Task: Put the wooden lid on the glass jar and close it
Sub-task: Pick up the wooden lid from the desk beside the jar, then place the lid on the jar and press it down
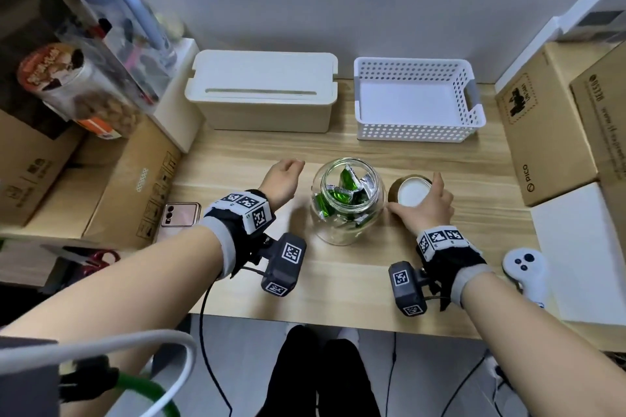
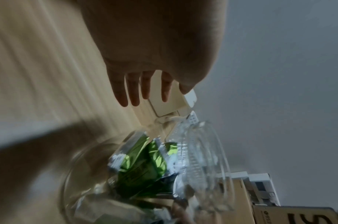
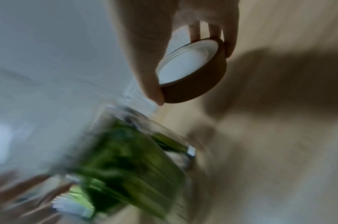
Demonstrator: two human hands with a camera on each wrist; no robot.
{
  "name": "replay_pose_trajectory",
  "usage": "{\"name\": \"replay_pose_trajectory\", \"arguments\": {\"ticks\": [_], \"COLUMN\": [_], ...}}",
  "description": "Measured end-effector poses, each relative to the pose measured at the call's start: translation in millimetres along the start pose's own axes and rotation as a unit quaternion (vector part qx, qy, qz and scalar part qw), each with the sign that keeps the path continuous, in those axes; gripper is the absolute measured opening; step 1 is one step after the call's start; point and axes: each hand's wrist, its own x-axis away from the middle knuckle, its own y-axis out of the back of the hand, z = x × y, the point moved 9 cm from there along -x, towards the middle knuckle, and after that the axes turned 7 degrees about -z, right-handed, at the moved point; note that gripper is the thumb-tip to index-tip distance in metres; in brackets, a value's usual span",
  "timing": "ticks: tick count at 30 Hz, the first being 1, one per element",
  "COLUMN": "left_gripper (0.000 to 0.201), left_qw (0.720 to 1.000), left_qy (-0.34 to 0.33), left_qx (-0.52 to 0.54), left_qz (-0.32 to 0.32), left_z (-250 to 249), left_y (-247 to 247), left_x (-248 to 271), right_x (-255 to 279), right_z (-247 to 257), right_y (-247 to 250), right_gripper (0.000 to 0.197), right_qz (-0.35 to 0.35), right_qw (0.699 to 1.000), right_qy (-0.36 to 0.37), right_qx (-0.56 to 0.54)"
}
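A round glass jar point(image 1: 347, 206) with green packets inside stands open in the middle of the wooden table point(image 1: 237, 162). Just to its right is the wooden lid point(image 1: 404, 191), its white inner side facing up. My right hand point(image 1: 415, 195) grips the lid by its rim. In the right wrist view the thumb point(image 3: 151, 84) presses one side of the lid point(image 3: 198, 91) and the fingers point(image 3: 230, 45) the other. I cannot tell whether the lid still touches the table. My left hand point(image 1: 288, 174) hovers left of the jar point(image 2: 164, 174) with relaxed fingers point(image 2: 134, 94), holding nothing.
A white lidded box point(image 1: 264, 95) and a white perforated basket point(image 1: 416, 135) stand behind the jar. Cardboard boxes point(image 1: 548, 122) line the right side and others point(image 1: 128, 179) the left. A phone point(image 1: 179, 213) lies at the left, a white controller point(image 1: 525, 267) at the right.
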Motion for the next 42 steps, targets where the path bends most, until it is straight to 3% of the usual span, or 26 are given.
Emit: {"name": "replay_pose_trajectory", "arguments": {"ticks": [7,9,12,15,21,26,30,35,42], "left_gripper": [0.041,0.043,0.05,0.05,0.059,0.064,0.073,0.103,0.093], "left_qw": [0.994,0.993,0.982,0.97,0.951,0.965,0.968,0.918,0.841], "left_qy": [-0.108,-0.113,-0.094,-0.079,-0.062,-0.092,-0.165,-0.241,-0.289], "left_qx": [-0.019,0.01,0.051,0.054,0.058,0.018,-0.11,-0.281,-0.438], "left_qz": [0.0,0.042,0.157,0.225,0.296,0.245,0.154,0.143,0.128], "left_z": [-75.5,-95.4,-111.9,-115.4,-107.0,-115.1,-126.0,-111.7,-84.3], "left_y": [6.7,-1.8,-22.8,-34.5,-35.6,-26.0,-10.4,-25.9,-55.2], "left_x": [18.1,29.0,52.7,69.8,79.9,75.1,62.6,59.7,62.3], "right_x": [21.3,34.3,61.6,89.0,104.8,105.8,93.5,67.7,66.0], "right_z": [109.6,130.8,154.5,169.0,167.9,168.7,157.5,130.5,117.8], "right_y": [73.7,81.4,74.9,60.1,54.0,53.9,57.2,66.9,52.3], "right_gripper": [0.116,0.114,0.107,0.101,0.089,0.086,0.09,0.061,0.035], "right_qz": [-0.004,0.027,0.126,0.207,0.244,0.271,0.249,0.154,0.181], "right_qw": [0.975,0.963,0.938,0.915,0.895,0.891,0.913,0.943,0.947], "right_qy": [0.15,0.158,0.17,0.211,0.201,0.216,0.229,0.165,0.166], "right_qx": [-0.167,-0.215,-0.275,-0.274,-0.314,-0.293,-0.228,-0.245,-0.208]}}
